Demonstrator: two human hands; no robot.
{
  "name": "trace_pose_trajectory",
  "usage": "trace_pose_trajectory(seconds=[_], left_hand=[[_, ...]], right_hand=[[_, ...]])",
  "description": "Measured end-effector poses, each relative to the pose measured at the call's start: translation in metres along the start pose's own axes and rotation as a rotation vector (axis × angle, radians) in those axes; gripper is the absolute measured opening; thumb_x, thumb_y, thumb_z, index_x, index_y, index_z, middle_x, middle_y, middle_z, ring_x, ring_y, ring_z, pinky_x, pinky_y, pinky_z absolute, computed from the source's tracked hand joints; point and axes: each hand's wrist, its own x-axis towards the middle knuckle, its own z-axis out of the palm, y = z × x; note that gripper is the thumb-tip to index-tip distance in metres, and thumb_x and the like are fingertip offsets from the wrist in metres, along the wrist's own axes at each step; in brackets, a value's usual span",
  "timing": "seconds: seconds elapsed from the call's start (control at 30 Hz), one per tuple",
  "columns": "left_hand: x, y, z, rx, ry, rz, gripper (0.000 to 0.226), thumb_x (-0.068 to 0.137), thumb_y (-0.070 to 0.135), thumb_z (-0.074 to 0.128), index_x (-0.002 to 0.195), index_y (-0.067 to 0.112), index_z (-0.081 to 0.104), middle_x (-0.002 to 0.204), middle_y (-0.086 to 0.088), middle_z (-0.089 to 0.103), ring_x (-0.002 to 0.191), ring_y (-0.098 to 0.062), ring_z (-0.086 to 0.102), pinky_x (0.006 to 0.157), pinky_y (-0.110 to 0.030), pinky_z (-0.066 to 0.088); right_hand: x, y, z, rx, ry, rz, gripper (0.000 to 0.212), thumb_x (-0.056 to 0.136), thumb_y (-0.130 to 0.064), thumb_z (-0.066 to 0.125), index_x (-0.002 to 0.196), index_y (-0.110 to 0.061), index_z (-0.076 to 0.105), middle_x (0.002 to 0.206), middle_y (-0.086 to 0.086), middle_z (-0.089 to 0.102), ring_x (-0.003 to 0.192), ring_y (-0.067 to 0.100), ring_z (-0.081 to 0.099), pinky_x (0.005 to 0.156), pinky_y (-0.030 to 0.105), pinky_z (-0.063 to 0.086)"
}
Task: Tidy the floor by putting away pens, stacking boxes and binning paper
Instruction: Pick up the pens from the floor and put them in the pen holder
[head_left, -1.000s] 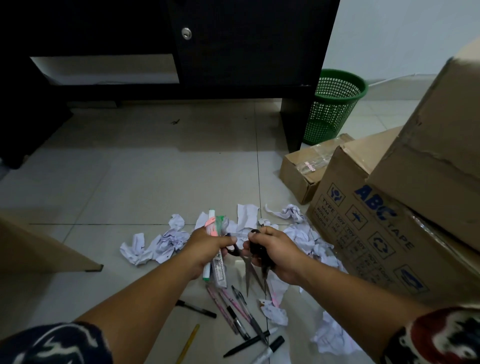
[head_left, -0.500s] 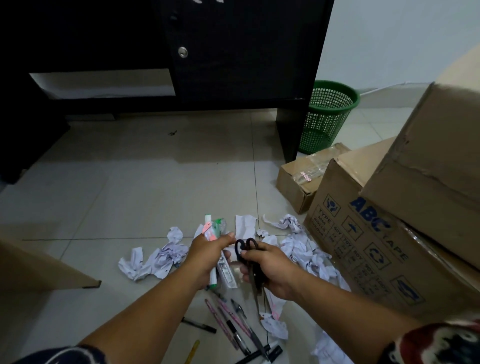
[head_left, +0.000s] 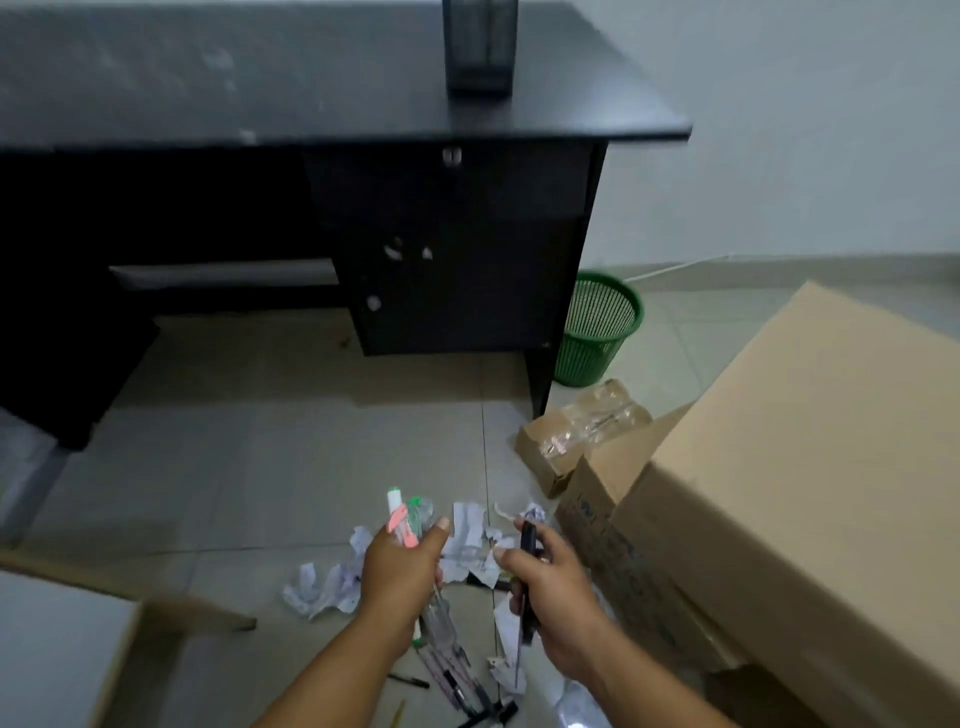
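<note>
My left hand (head_left: 402, 569) grips a bundle of pens and markers (head_left: 401, 522), their pink and green ends sticking up past my fingers. My right hand (head_left: 545, 582) grips black scissors (head_left: 527, 540), handles up and blades pointing down. Crumpled white paper (head_left: 324, 590) lies on the tiled floor around and below both hands. More pens (head_left: 457, 680) lie on the floor between my forearms. A green mesh bin (head_left: 597, 332) stands beside the desk's right leg. Large cardboard boxes (head_left: 810, 493) are piled at the right.
A black desk (head_left: 332, 88) with a cupboard door fills the upper view, and a dark mesh pen holder (head_left: 480, 47) stands on its top. A small taped box (head_left: 566, 441) lies by the desk leg. Another box flap (head_left: 67, 639) shows at lower left.
The view has tilted upward and the desk top and pen holder came into sight. Both hands rose from the floor with the pens and scissors, the scissors now blades down.
</note>
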Motion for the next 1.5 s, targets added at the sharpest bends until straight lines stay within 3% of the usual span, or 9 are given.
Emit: trace_pose_trajectory(seconds=[0.3,0.43,0.53,0.63,0.73,0.9,1.1,1.33,1.5], left_hand=[[-0.156,0.242,-0.032,0.03,0.097,0.065,0.024,0.082,0.039,0.071,0.083,0.015,0.066,0.056,-0.008,0.065,0.055,-0.023,0.062,0.06,-0.032,0.05],[-0.193,0.329,-0.033,-0.08,0.068,0.152,0.014,0.084,0.029,0.072,0.083,0.019,0.062,0.054,-0.011,0.062,0.049,-0.022,0.056,0.056,-0.033,0.047],[-0.181,0.378,-0.031,-0.158,0.051,0.206,0.018,0.084,0.027,0.072,0.097,0.022,0.06,0.06,-0.009,0.064,0.052,-0.019,0.057,0.056,-0.029,0.046],[-0.151,0.427,-0.03,-0.19,0.067,0.295,0.023,0.084,0.03,0.071,0.097,0.013,0.063,0.067,-0.007,0.067,0.061,-0.02,0.062,0.064,-0.035,0.05],[-0.114,0.48,-0.025,-0.282,0.045,0.363,0.023,0.086,0.029,0.07,0.102,0.014,0.062,0.081,-0.006,0.069,0.074,-0.019,0.064,0.07,-0.035,0.051],[-0.047,0.563,-0.006,-0.381,-0.004,0.449,0.016,0.088,0.032,0.068,0.097,0.023,0.059,0.085,0.0,0.064,0.077,-0.015,0.063,0.072,-0.036,0.054],[0.02,0.6,0.033,-0.431,0.006,0.556,0.022,0.086,0.022,0.071,0.103,0.021,0.056,0.089,0.004,0.061,0.079,-0.008,0.058,0.073,-0.02,0.047],[0.075,0.585,0.055,-0.292,-0.018,0.583,0.03,0.087,0.036,0.068,0.109,0.022,0.054,0.099,-0.003,0.068,0.091,-0.013,0.066,0.082,-0.029,0.052],[0.091,0.561,0.058,0.042,-0.053,0.661,0.036,0.082,0.045,0.07,0.105,0.024,0.053,0.088,0.004,0.066,0.081,-0.014,0.063,0.074,-0.033,0.051]], right_hand=[[-0.164,-0.23,0.018,-0.055,0.059,-0.154,0.042,0.081,0.002,0.065,0.11,-0.028,0.063,0.076,0.011,0.065,0.054,0.02,0.047,0.054,0.031,0.041],[-0.202,-0.325,0.028,-0.025,0.072,-0.268,0.043,0.081,0.007,0.065,0.111,-0.024,0.062,0.079,0.009,0.066,0.058,0.018,0.05,0.053,0.024,0.044],[-0.196,-0.369,0.037,0.017,0.109,-0.326,0.044,0.075,-0.001,0.067,0.113,-0.023,0.062,0.079,0.009,0.066,0.055,0.016,0.048,0.05,0.024,0.042],[-0.184,-0.405,0.049,0.033,0.125,-0.377,0.044,0.086,0.008,0.06,0.113,-0.027,0.059,0.089,0.012,0.066,0.063,0.018,0.051,0.056,0.029,0.045],[-0.161,-0.43,0.058,0.061,0.141,-0.419,0.045,0.088,0.005,0.06,0.119,-0.028,0.057,0.096,0.013,0.065,0.074,0.021,0.054,0.068,0.033,0.048],[-0.119,-0.455,0.069,0.087,0.138,-0.46,0.046,0.09,0.004,0.06,0.121,-0.03,0.057,0.095,0.01,0.064,0.071,0.017,0.055,0.067,0.032,0.05],[-0.071,-0.482,0.075,0.137,0.16,-0.517,0.046,0.089,0.004,0.059,0.122,-0.029,0.057,0.093,0.007,0.066,0.068,0.018,0.053,0.065,0.032,0.048],[-0.016,-0.543,0.088,0.253,0.126,-0.638,0.046,0.091,0.002,0.057,0.128,-0.025,0.053,0.089,0.0,0.066,0.07,0.018,0.054,0.07,0.031,0.051],[0.007,-0.57,0.102,0.33,0.091,-0.694,0.044,0.093,-0.002,0.057,0.131,-0.022,0.049,0.089,-0.001,0.062,0.071,0.016,0.056,0.072,0.027,0.052]])
